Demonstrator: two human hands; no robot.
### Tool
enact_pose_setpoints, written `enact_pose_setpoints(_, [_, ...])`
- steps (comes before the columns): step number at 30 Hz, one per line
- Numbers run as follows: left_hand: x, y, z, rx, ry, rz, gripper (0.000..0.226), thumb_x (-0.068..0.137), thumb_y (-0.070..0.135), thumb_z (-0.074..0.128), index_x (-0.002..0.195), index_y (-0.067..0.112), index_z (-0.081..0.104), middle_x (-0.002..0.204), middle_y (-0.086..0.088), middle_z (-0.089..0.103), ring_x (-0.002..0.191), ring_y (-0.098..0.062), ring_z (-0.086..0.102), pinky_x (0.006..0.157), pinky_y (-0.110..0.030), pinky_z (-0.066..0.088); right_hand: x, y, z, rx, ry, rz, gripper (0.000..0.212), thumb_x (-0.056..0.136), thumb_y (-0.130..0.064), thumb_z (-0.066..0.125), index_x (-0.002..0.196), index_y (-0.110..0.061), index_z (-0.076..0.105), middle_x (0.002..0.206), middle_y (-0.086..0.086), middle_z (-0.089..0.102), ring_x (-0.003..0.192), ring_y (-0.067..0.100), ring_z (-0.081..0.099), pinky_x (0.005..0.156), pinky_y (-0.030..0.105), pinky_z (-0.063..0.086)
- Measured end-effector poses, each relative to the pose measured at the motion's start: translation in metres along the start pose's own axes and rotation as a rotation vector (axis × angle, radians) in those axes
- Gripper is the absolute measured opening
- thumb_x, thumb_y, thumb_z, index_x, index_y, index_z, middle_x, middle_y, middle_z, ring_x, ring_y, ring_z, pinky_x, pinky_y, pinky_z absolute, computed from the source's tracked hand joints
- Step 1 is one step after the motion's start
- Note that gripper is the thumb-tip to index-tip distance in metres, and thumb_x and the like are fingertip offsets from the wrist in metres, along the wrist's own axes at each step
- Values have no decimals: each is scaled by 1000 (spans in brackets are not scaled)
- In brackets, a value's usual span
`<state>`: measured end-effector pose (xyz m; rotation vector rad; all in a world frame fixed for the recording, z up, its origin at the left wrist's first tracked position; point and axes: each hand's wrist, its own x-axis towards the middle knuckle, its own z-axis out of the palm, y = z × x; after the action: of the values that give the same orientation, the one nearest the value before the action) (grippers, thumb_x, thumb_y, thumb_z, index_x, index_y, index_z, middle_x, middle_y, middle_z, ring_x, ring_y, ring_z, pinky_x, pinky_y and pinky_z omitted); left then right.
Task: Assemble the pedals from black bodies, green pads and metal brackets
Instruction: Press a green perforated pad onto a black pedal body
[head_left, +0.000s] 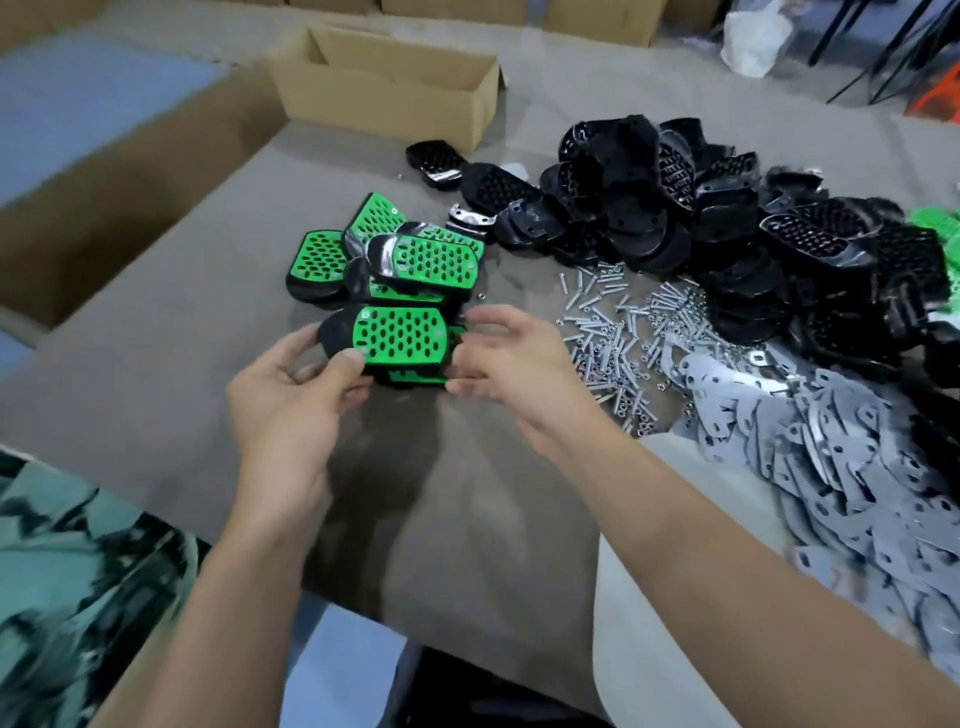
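Left hand gripping one pedal, right hand loose, one box

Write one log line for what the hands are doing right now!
left hand: holds green-padded pedal | right hand: open, beside pedal | finished pedals: piled behind | brackets: heaped at right

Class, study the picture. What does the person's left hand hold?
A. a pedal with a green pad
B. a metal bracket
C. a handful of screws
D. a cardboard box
A: the left hand grips a pedal with a green pad, thumb on its near edge; the metal brackets and screws lie in piles to the right.
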<state>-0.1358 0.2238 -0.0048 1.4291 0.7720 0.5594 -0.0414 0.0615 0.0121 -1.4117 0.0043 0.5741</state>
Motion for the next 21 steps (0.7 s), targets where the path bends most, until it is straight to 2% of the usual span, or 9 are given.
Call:
enact_pose_setpoints(3, [6, -9, -1, 322, 19, 63, 46, 79, 44, 81, 121, 28, 73, 98, 9, 79, 92, -8, 76, 89, -42, 62, -5, 8, -2, -190, 37, -133, 45, 81, 19, 60, 115, -8, 69, 108, 8, 72, 96, 14, 69, 86, 27, 59])
enact_pose_setpoints(5, [3, -10, -2, 384, 36, 105, 59, 73, 55, 81, 127, 32, 71, 95, 26, 75, 93, 8, 71, 97, -40, 59, -9, 10, -10, -244, 40, -157, 42, 80, 17, 61, 103, -15, 74, 100, 4, 74, 96, 13, 71, 89, 31, 57])
enact_pose_setpoints(6, [0, -9, -2, 411, 62, 120, 67, 73, 58, 79, 133, 32, 67, 102, 26, 74, 97, 12, 68, 102, -38, 56, -10, 11, -16, -250, 54, -165, 41, 79, 15, 62, 95, -20, 75, 94, 0, 75, 97, 15, 72, 88, 34, 58])
enact_pose_setpoints(8, [-10, -6, -2, 518, 129, 178, 75, 78, 65, 72, 145, 34, 55, 128, 16, 71, 113, 4, 65, 111, -36, 48, -10, 7, -36, -267, 92, -181, 35, 75, 7, 66, 87, -25, 75, 87, -6, 77, 96, 19, 74, 81, 33, 58])
enact_pose_setpoints(10, [-23, -3, 5, 610, 174, 311, 68, 87, 61, 66, 148, 37, 49, 139, 9, 66, 125, -9, 60, 114, -29, 41, -5, 0, -63, -307, 169, -172, 29, 73, -1, 68, 87, -25, 77, 87, -7, 79, 86, 18, 75, 76, 30, 56])
enact_pose_setpoints(13, [-45, 6, 38, 591, 99, 606, 50, 93, 37, 67, 142, 26, 61, 143, 0, 63, 134, -16, 54, 111, -13, 28, 10, -20, -110, -432, 361, -191, 25, 83, -5, 69, 90, -27, 78, 88, -8, 78, 75, 9, 69, 73, 29, 54])
enact_pose_setpoints(16, [-51, 12, 85, 572, -69, 748, 45, 91, 24, 71, 135, 13, 67, 142, -8, 62, 138, -25, 51, 117, -31, 31, 26, -47, -145, -758, 509, -247, 30, 84, -16, 64, 108, -30, 76, 99, -13, 75, 76, -1, 68, 66, 14, 52])
enact_pose_setpoints(18, [-45, 13, 115, 620, -222, 768, 47, 93, 23, 73, 137, 11, 65, 146, -8, 60, 145, -24, 42, 122, -42, 30, 37, -63, -157, -880, 506, -277, 40, 85, -20, 63, 123, -30, 70, 99, -9, 72, 73, 0, 65, 57, 8, 45])
enact_pose_setpoints(21, [-28, 13, 154, 720, -395, 753, 55, 96, 34, 70, 146, 16, 57, 158, -4, 48, 154, -20, 25, 127, -37, 15, 59, -76, -162, -967, 481, -323, 59, 86, -28, 67, 143, -23, 51, 108, 2, 71, 90, 21, 66, 78, 26, 49])
